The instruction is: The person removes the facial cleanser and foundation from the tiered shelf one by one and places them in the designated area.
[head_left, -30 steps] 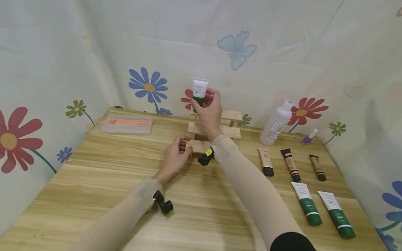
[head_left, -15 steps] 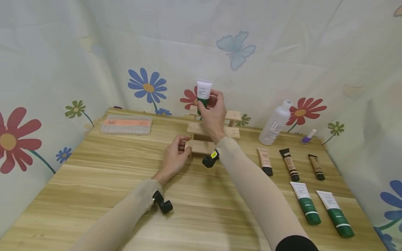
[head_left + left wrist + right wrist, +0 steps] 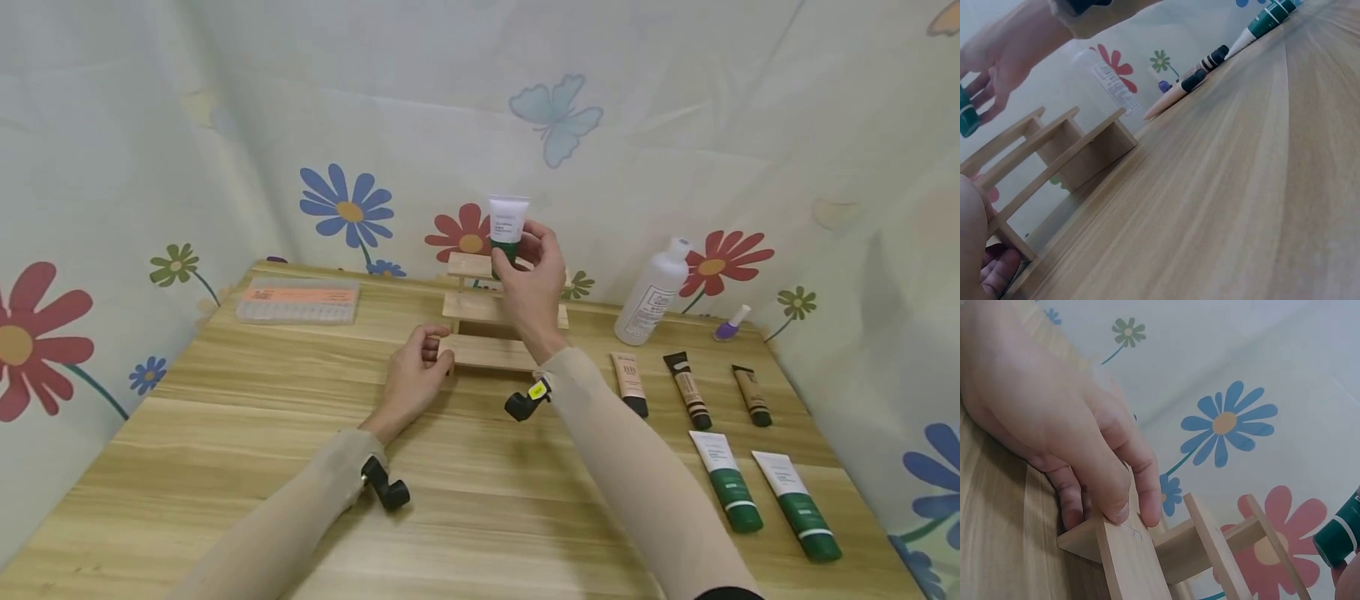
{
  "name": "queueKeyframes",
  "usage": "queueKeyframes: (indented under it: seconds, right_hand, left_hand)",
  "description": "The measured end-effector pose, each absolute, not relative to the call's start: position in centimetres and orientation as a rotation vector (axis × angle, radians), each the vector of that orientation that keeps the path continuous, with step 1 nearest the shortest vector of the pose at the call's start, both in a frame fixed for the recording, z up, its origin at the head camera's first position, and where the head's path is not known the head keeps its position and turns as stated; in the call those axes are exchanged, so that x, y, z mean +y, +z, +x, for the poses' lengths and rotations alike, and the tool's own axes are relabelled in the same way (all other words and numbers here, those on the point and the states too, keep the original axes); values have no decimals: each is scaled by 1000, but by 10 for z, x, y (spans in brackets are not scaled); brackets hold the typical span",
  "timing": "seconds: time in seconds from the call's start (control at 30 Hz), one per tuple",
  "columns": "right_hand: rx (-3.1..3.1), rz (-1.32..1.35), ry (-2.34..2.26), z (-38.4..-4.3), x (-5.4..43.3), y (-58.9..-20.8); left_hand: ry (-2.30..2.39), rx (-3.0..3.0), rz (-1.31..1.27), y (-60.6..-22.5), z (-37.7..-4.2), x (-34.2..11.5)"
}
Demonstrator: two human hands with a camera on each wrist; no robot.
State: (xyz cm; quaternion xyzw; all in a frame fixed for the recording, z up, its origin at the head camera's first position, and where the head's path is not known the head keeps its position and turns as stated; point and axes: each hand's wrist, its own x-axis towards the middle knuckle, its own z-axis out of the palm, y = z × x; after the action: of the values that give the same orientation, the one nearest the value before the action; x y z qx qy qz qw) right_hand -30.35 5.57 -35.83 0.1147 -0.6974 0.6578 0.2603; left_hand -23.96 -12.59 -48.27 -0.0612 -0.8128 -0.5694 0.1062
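In the head view, my right hand [image 3: 536, 283] pinches a small white and green squeeze tube [image 3: 507, 221] between thumb and fingers. It stands upright, green cap down, over the top tier of a three-tier wooden display stand [image 3: 487, 352]. The tube's green cap [image 3: 1335, 547] shows at the right edge of the right wrist view, apart from the stand. My left hand [image 3: 414, 371] grips the left end of the stand's lowest tier. Seen from the right wrist, its thumb and a finger lie on that board's end, other fingers [image 3: 1070, 503] beneath. My right forearm and hand hide the stand's right part.
Right of the stand are a white bottle [image 3: 651, 296], a purple nail polish bottle [image 3: 729, 327], a pink BB tube [image 3: 628, 379], two brown-and-black tubes [image 3: 686, 383] and two larger green-white tubes [image 3: 727, 483]. A clear plastic case [image 3: 300, 302] lies back left. A printed curtain [image 3: 420, 100] encloses the table.
My right hand has moved right and slightly down with the squeeze tube, along the stand's top tier. The left hand keeps its grip on the stand. The view has shifted slightly.
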Motion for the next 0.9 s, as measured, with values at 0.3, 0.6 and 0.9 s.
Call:
queueKeyframes:
  seconds: [0.3, 0.6, 0.9]
  right_hand:
    - [-1811, 321, 1811, -280, 86, -358]
    - [-1784, 333, 1792, -252, 126, -355]
    - [-1792, 267, 1702, -223, 167, -351]
  left_hand:
    - [-1679, -2406, -176, -483, -239, -125]
    - [-1682, -2407, -187, -483, -240, -125]
    - [-1689, -2404, -190, -484, -241, -126]
